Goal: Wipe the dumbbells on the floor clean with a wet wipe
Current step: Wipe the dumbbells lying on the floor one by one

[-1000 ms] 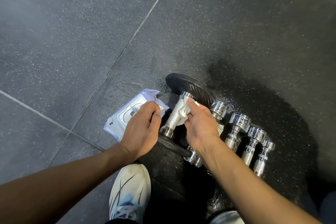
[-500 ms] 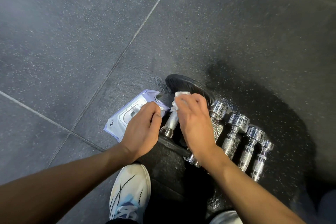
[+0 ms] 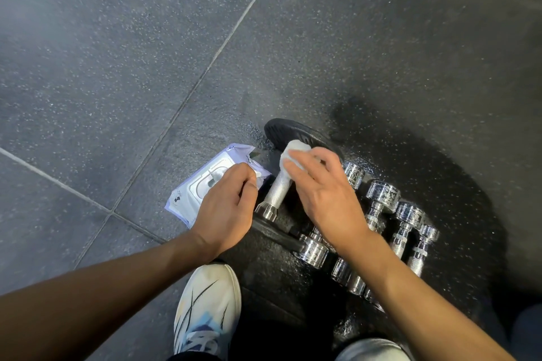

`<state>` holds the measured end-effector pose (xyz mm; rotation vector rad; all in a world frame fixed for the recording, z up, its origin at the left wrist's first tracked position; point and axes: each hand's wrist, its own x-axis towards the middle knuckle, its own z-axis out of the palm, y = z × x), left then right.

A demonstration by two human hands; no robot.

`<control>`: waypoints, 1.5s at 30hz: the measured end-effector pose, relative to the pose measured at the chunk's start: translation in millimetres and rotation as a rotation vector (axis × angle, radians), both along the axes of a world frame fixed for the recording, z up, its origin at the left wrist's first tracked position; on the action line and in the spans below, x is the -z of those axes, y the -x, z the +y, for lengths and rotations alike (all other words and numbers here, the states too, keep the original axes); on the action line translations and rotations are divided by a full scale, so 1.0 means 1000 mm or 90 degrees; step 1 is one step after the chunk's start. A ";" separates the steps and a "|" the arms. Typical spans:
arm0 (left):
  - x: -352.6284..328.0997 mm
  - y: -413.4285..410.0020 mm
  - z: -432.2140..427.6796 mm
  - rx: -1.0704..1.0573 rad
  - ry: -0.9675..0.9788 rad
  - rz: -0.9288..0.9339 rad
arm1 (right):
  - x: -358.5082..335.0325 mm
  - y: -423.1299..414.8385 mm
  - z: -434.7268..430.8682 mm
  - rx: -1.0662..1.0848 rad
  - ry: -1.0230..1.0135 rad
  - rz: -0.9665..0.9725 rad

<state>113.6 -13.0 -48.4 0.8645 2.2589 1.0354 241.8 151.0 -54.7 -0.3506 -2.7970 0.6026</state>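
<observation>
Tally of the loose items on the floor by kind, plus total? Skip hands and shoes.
Large black-plate dumbbell: 1
Small chrome dumbbells: 4
Wet wipe, bunched under the right hand: 1
Wipe pack: 1
Total: 7

Wipes pack (image 3: 205, 184) left of dumbbells (image 3: 381, 199) on floor (image 3: 117, 67).

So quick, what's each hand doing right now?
Left hand: curled shut, steadying the dumbbell.
Right hand: closed on the wet wipe, rubbing the handle's far end.
</observation>
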 end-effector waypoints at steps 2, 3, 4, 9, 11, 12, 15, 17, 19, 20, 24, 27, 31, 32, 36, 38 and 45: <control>-0.001 0.000 0.001 -0.001 0.002 -0.004 | 0.003 0.003 -0.002 0.048 -0.066 -0.027; -0.001 -0.001 0.000 -0.002 0.003 -0.007 | 0.005 0.003 -0.005 0.068 -0.062 -0.055; -0.001 -0.001 0.000 -0.003 0.002 -0.009 | 0.011 0.000 -0.009 0.088 -0.023 -0.070; 0.000 -0.001 0.000 -0.009 0.005 -0.016 | 0.016 -0.002 -0.030 0.348 0.390 0.019; 0.000 -0.001 0.001 -0.010 0.004 -0.015 | 0.022 0.000 -0.035 0.428 0.602 -0.003; 0.000 -0.001 0.001 -0.011 0.005 -0.014 | 0.022 0.003 -0.035 0.469 0.760 0.011; 0.001 -0.001 0.001 -0.014 0.009 -0.018 | 0.021 0.007 -0.024 0.556 1.119 0.045; 0.001 0.000 0.000 -0.012 0.010 -0.018 | 0.021 0.007 -0.018 0.561 1.266 0.007; 0.001 0.000 0.000 -0.011 0.009 -0.015 | 0.020 0.010 -0.015 0.536 1.345 0.008; 0.001 -0.001 0.000 -0.012 0.008 -0.016 | 0.020 0.012 -0.014 0.529 1.374 0.029; 0.000 -0.001 0.001 -0.016 0.012 -0.019 | 0.017 0.028 -0.007 0.463 1.439 0.108; 0.000 -0.002 0.001 -0.020 0.010 -0.020 | 0.013 0.032 -0.015 0.381 1.424 -0.023; 0.000 -0.001 0.001 -0.020 0.014 -0.021 | 0.012 0.024 -0.024 0.333 1.387 -0.187; 0.001 -0.001 0.000 -0.019 0.014 -0.021 | 0.010 0.022 -0.022 0.331 1.368 -0.206; 0.001 -0.001 0.000 -0.017 0.010 -0.019 | -0.004 0.006 -0.010 0.423 1.208 -0.268; 0.002 -0.001 0.000 -0.018 0.008 -0.020 | -0.008 -0.002 -0.005 0.423 1.164 -0.299; 0.002 -0.002 0.000 -0.023 0.002 -0.016 | -0.021 0.009 -0.036 0.422 0.769 -0.298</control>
